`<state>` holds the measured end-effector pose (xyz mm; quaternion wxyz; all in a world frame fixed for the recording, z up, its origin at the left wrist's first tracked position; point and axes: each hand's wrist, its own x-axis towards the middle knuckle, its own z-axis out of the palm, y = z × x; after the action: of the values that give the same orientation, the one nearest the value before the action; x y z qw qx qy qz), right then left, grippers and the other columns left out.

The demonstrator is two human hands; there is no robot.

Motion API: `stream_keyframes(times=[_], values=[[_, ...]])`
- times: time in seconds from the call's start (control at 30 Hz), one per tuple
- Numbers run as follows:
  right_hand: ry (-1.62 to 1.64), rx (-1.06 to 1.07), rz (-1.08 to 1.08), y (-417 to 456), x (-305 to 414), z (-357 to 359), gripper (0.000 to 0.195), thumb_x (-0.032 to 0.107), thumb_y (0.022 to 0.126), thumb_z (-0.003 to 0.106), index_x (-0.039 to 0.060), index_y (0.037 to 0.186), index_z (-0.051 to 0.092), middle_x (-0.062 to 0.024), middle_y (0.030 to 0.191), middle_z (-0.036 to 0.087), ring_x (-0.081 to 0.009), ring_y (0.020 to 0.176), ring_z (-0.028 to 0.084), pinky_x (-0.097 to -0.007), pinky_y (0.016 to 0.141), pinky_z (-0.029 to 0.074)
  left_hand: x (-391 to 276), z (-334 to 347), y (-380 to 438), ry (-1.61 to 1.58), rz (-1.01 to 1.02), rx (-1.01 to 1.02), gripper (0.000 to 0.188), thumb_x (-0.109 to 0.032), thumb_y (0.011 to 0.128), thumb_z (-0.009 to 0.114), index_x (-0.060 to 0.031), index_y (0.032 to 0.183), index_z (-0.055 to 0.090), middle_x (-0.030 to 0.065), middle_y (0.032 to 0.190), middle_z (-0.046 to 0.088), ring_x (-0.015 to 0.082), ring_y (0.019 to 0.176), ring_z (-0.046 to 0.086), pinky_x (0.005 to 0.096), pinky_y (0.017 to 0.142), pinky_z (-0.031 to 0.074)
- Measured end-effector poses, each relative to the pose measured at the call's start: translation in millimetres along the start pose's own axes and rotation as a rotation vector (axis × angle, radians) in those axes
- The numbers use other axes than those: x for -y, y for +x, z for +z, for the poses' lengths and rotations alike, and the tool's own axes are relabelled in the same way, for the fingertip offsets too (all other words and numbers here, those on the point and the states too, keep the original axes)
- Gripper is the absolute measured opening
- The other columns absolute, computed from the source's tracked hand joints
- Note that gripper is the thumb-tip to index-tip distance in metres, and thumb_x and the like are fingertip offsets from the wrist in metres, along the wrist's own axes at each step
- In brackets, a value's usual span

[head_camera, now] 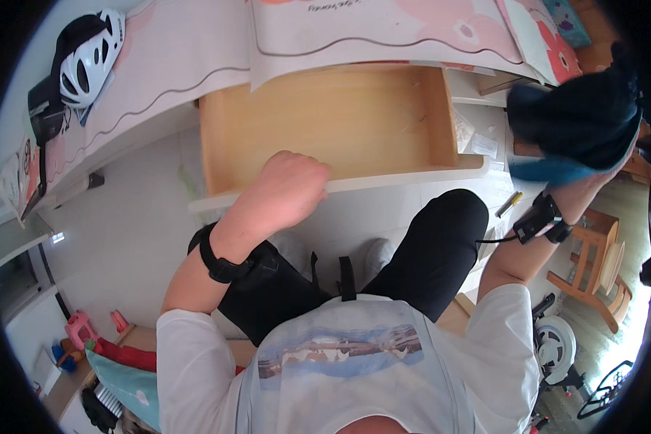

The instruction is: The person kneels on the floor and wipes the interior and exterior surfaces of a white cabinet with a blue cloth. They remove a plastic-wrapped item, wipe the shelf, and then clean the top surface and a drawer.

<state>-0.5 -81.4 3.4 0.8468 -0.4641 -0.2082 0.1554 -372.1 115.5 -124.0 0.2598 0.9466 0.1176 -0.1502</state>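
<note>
Before me a wooden drawer (325,125) is pulled out from under the table, its pale inside bare. My left hand (295,187) is curled over the white front edge (396,182) of this drawer; its fingertips are hidden from me. Off to the right, my right hand (610,172) is raised and mostly covered by a dark cloth item (575,119) with a teal part, perhaps a cap. That item is blurred by motion and lies within my right hand's grip, beyond the drawer's right side.
A white bicycle helmet (87,68) rests on the pink table cover (184,43) at far left. On the floor at right are a yellow-ended marker-like object (510,205) and a wooden chair (597,266). My knees (455,217) are close below the drawer front.
</note>
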Motion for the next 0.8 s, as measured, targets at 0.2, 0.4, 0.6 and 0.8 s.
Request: stream_keyframes(times=[0.2, 0.4, 0.6, 0.8], values=[[0.224, 0.539, 0.34, -39.3, -42.9, 23.1, 0.027, 0.013, 0.102, 0.054, -0.0036, 0.121, 0.063, -0.0214, 0.111, 0.073, -0.0304, 0.104, 0.073, -0.0406, 0.09, 0.061, 2.3, 9.0, -16.5, -0.027, 0.039, 0.006, 0.018, -0.018, 0.088, 0.068, -0.0009, 0.083, 0.065, 0.0183, 0.083, 0.066, 0.0391, 0.088, 0.064, 0.0485, 0.078, 0.051], [0.285, 0.147, -0.002, -39.5, -38.7, 26.3, 0.037, 0.017, 0.091, 0.055, -0.0033, 0.122, 0.058, -0.0224, 0.126, 0.063, -0.0373, 0.119, 0.058, -0.0493, 0.103, 0.046, 16.8, 0.5, -11.8, -0.25, -0.004, 0.002, 0.022, -0.02, 0.094, 0.062, -0.0035, 0.105, 0.071, 0.0161, 0.097, 0.071, 0.0377, 0.092, 0.066, 0.0448, 0.082, 0.053], [0.555, 0.642, 0.108, -26.2, 41.1, -40.7, 0.044, 0.028, 0.093, 0.048, 0.0037, 0.128, 0.058, -0.0242, 0.128, 0.063, -0.0387, 0.117, 0.061, -0.0514, 0.098, 0.049, 22.3, -34.1, 55.6, -0.195, 0.131, -0.039, 0.026, -0.014, 0.09, 0.064, 0.001, 0.111, 0.069, 0.017, 0.099, 0.072, 0.0298, 0.093, 0.069, 0.0408, 0.082, 0.054], [0.391, 0.224, 0.023, -34.3, 44.0, -98.9, 0.055, 0.02, 0.087, 0.049, -0.0092, 0.133, 0.051, -0.03, 0.129, 0.058, -0.0401, 0.121, 0.056, -0.0499, 0.103, 0.046, 4.7, -10.3, 162.4, -0.075, 0.261, -0.003, 0.026, -0.007, 0.089, 0.062, 0.0003, 0.114, 0.068, 0.0169, 0.107, 0.07, 0.0299, 0.1, 0.066, 0.0401, 0.088, 0.052]])
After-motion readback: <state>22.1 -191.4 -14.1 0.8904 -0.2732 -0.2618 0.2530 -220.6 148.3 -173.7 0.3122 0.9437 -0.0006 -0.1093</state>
